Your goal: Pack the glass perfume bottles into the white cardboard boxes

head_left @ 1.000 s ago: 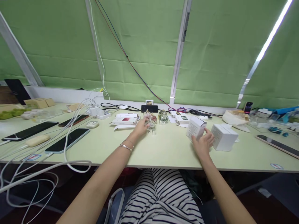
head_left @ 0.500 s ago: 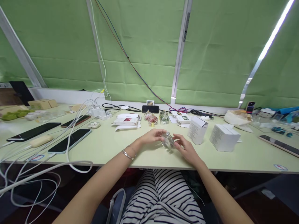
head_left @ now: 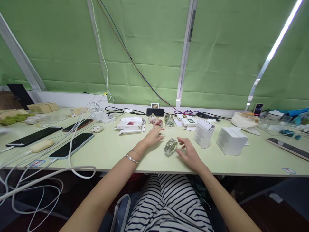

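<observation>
A clear glass perfume bottle (head_left: 170,147) with a silvery neck stands slightly tilted in the picture near the front of the table. My right hand (head_left: 190,154) is open beside it, fingers curved and fingertips close to its right side; whether they touch is unclear. My left hand (head_left: 154,137), with thin bracelets at the wrist, reaches forward, thumb and fingers apart. Its fingertips are just in front of a round bottle with red contents (head_left: 157,122). Beside that bottle are a pinkish one (head_left: 152,118) and greenish clear bottles (head_left: 169,121).
Two white boxes (head_left: 204,133) (head_left: 231,140) stand at the right. Flattened white cartons (head_left: 130,125) lie at the back left, more cartons (head_left: 189,121) at the back right. Phones (head_left: 72,145) and tangled white cables (head_left: 74,129) cover the left side. A dark phone (head_left: 154,112) leans at the back.
Both hands were around the clear bottle. My left hand has let go of it and moved left and forward toward the red bottle; the clear bottle now stands on the table.
</observation>
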`<state>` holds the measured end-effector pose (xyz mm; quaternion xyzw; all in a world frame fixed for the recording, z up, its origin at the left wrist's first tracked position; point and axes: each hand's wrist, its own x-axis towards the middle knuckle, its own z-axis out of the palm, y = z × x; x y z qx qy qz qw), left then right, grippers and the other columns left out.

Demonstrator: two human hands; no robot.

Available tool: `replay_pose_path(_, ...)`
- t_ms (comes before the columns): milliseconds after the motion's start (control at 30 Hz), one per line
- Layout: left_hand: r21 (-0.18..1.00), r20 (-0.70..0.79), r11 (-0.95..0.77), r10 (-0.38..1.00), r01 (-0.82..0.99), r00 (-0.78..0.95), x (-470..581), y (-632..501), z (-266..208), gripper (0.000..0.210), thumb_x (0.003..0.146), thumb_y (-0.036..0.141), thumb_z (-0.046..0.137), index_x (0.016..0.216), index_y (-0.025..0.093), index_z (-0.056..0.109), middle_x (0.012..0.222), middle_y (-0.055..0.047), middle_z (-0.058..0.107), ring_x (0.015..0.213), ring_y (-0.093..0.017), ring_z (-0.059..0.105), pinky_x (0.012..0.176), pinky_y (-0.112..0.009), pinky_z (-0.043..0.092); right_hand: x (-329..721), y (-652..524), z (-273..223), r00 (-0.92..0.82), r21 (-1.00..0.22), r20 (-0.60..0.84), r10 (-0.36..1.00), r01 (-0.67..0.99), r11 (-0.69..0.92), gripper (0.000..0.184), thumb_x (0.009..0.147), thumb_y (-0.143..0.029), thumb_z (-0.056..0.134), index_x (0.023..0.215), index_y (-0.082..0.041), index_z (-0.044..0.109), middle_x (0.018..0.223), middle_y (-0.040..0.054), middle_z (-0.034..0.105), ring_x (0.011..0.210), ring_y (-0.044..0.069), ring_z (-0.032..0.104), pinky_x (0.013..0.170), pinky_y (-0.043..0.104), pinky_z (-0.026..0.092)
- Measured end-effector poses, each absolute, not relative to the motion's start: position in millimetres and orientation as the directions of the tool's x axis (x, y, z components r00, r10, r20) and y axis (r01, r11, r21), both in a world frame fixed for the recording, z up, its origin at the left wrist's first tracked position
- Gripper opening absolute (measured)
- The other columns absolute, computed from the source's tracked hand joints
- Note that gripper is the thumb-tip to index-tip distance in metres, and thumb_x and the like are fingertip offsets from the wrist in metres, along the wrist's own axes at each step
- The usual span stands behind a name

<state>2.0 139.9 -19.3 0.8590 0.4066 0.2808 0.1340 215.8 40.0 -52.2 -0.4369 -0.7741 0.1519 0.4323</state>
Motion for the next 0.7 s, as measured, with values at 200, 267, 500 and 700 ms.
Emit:
replay_pose_path(200,0.46,0.298,-0.609,0.792,0.646,0.533,-5.5,149.7,-29.2,0.032,0.075,0.02,0.052,0.106,0.014,0.058,0.107,-0.011,0.062,0.099,-0.026,0.056,0.09,-0.04,0.042,215.2,39.3,-50.0,-0.348,-0.561,0.437,0.829,0.616,0.554,0.058,0.083,-0.029,0.047,0.136,-0.025,0.024,0.129,0.0078,0.042,0.116,0.02,0.042,0.099,0.042,0.035)
replay_pose_path(267,0.468,0.313,-0.617,0.785,0.633,0.535,-2.6,145.1,-25.6,0.032,0.077,0.023,0.052,0.107,0.015,0.057,0.111,-0.01,0.061,0.104,-0.025,0.055,0.093,-0.038,0.04,214.5,39.8,-50.3,-0.321,-0.566,0.433,0.843,0.631,0.531,0.053,0.083,-0.028,0.046,0.133,-0.022,0.029,0.118,0.0081,0.049,0.108,0.02,0.047,0.096,0.041,0.038)
replay_pose_path(500,0.811,0.428,-0.574,0.717,0.117,0.549,13.8,130.2,-18.3,0.036,0.079,0.03,0.057,0.108,0.017,0.041,0.106,-0.011,0.059,0.097,-0.019,0.058,0.083,-0.034,0.047,214.4,41.1,-49.7,-0.284,-0.59,0.456,0.843,0.613,0.526,0.034,0.088,-0.036,0.04,0.116,-0.019,0.047,0.098,0.0064,0.056,0.094,0.018,0.052,0.087,0.037,0.043)
replay_pose_path(700,0.768,0.451,-0.631,0.655,0.11,0.607,21.2,126.6,-22.7,0.025,0.078,0.017,0.055,0.103,0.014,0.051,0.11,-0.01,0.057,0.093,-0.016,0.058,0.085,-0.032,0.046,216.2,42.7,-51.9,-0.292,-0.546,0.531,0.796,0.601,0.584,0.036,0.09,-0.04,0.036,0.119,-0.024,0.049,0.122,0.0088,0.048,0.115,0.021,0.043,0.098,0.041,0.036)
